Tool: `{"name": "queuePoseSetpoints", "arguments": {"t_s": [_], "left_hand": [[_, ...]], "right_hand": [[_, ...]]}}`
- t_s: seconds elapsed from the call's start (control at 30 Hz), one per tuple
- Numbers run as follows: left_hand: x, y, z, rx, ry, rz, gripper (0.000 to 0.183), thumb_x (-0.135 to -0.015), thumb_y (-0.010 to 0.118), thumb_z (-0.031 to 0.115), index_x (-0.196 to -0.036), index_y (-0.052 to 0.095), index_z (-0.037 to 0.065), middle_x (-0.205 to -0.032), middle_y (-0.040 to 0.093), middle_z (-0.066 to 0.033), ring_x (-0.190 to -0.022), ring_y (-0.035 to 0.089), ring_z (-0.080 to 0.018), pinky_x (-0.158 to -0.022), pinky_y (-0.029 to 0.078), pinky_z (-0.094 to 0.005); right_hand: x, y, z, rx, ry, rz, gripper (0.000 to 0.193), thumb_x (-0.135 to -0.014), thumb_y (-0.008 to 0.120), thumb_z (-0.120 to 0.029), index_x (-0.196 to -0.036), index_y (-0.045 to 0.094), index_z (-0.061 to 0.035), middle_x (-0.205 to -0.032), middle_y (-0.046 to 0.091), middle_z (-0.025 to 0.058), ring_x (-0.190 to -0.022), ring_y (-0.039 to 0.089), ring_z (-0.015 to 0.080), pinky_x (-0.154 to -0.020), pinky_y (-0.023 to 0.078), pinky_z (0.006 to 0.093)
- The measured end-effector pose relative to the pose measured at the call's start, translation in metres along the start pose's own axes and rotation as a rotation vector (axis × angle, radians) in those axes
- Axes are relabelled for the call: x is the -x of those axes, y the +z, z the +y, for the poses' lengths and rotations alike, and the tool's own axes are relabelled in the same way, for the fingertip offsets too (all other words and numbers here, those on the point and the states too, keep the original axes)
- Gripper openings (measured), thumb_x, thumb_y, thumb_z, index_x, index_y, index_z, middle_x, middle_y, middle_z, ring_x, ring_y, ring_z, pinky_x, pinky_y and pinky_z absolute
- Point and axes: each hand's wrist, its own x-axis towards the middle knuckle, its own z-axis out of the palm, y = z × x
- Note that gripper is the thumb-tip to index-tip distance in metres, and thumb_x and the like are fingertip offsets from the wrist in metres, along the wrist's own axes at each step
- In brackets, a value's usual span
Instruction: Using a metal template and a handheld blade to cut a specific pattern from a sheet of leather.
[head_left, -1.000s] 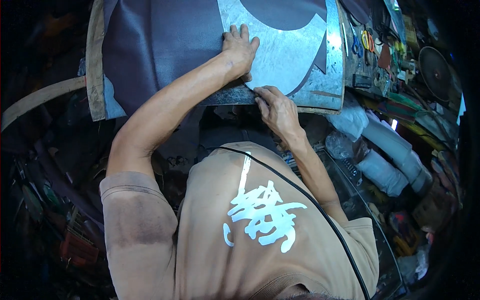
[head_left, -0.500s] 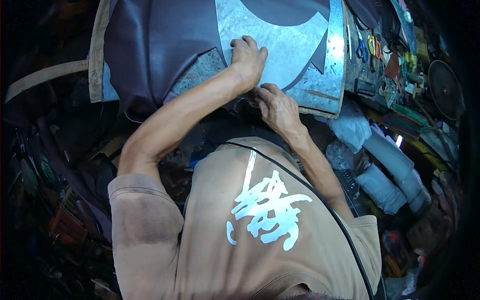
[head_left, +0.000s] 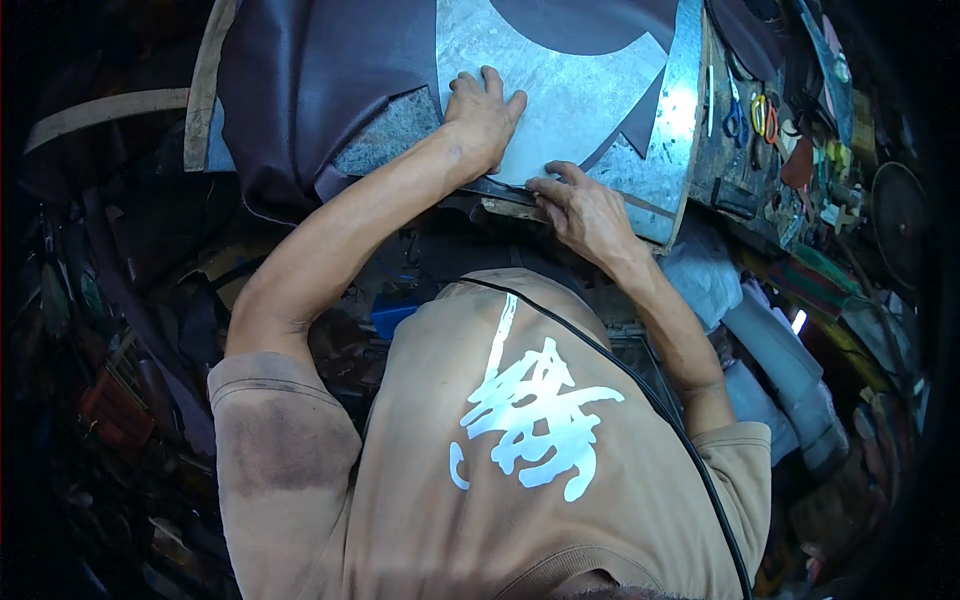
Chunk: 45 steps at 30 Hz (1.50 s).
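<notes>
Dark brown-purple leather [head_left: 330,70] covers much of the metal-topped work board [head_left: 672,120]. Over it lies a pale grey flat sheet [head_left: 575,105] with a curved far edge, which looks like a pattern piece. My left hand [head_left: 480,122] rests on this sheet's left part, fingers spread. Close to the sheet's near tip is my right hand [head_left: 588,212], its fingers curled and thumb side turned inward. Whatever those fingers hold, if anything, is hidden. A notched cut in the leather bares grey board left of my left wrist.
On the right, blue-handled scissors [head_left: 736,122] and orange-and-yellow-handled scissors [head_left: 767,117] hang near a black box [head_left: 735,198]. Pale rolls [head_left: 775,335] stand below them. A curved wooden strip [head_left: 110,108] juts out left. A black cable [head_left: 690,455] crosses my shirt.
My right hand has shifted rightward and slightly nearer, away from my left wrist. My left hand remains spread on the grey sheet, a little farther left. The view has shifted slightly.
</notes>
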Motion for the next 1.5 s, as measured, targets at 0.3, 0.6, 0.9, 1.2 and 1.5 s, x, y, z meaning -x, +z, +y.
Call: {"name": "queuePoseSetpoints", "arguments": {"t_s": [0.3, 0.6, 0.9, 1.2, 1.5], "left_hand": [[0.002, 0.001, 0.0, 0.02, -0.001, 0.027, 0.099, -0.059, 0.088, 0.04, -0.141, 0.039, 0.014, -0.135, 0.039, -0.0291, -0.116, 0.049, -0.0464, -0.092, 0.047, -0.048], [-0.001, 0.0, 0.023, 0.12, -0.165, 0.036, 0.1, -0.061, 0.078, 0.062, -0.136, 0.04, 0.008, -0.141, 0.031, -0.0351, -0.123, 0.039, -0.058, -0.097, 0.039, -0.0583], [-0.002, -0.007, 0.03, 0.154, -0.212, -0.047, 0.106, -0.062, 0.077, 0.065, -0.141, 0.035, 0.009, -0.146, 0.025, -0.0348, -0.131, 0.029, -0.0587, -0.101, 0.036, -0.0593], [-0.001, -0.006, 0.03, 0.188, -0.203, -0.055, 0.108, -0.063, 0.077, 0.062, -0.144, 0.032, 0.008, -0.147, 0.022, -0.0355, -0.131, 0.027, -0.0599, -0.103, 0.033, -0.0593], [0.004, -0.009, 0.02, 0.166, -0.153, 0.054, 0.101, -0.063, 0.077, 0.062, -0.139, 0.04, 0.007, -0.141, 0.032, -0.0326, -0.125, 0.036, -0.0564, -0.099, 0.038, -0.0535]], "right_hand": [[-0.01, -0.022, 0.029, 0.053, -0.126, -0.125, 0.027, -0.083, 0.061, -0.013, -0.109, 0.07, -0.0119, -0.126, 0.059, 0.0173, -0.094, 0.066, 0.0369, -0.081, 0.054, 0.0441], [-0.015, -0.027, 0.037, 0.077, -0.197, -0.157, 0.028, -0.083, 0.061, -0.013, -0.109, 0.07, -0.0107, -0.124, 0.061, 0.0155, -0.093, 0.066, 0.0364, -0.08, 0.054, 0.0445], [-0.028, -0.047, 0.059, 0.119, -0.239, -0.265, 0.027, -0.083, 0.063, -0.015, -0.108, 0.071, -0.0139, -0.125, 0.062, 0.0125, -0.095, 0.066, 0.0353, -0.084, 0.053, 0.0438], [-0.056, -0.065, 0.077, 0.17, -0.332, -0.36, 0.021, -0.08, 0.066, -0.014, -0.1, 0.073, -0.0138, -0.123, 0.064, 0.0056, -0.095, 0.067, 0.0313, -0.082, 0.052, 0.0422], [-0.078, -0.087, 0.062, 0.294, -0.279, -0.579, 0.015, -0.079, 0.066, -0.012, -0.094, 0.071, -0.0093, -0.112, 0.069, 0.0076, -0.089, 0.066, 0.03, -0.074, 0.05, 0.0436]]}}
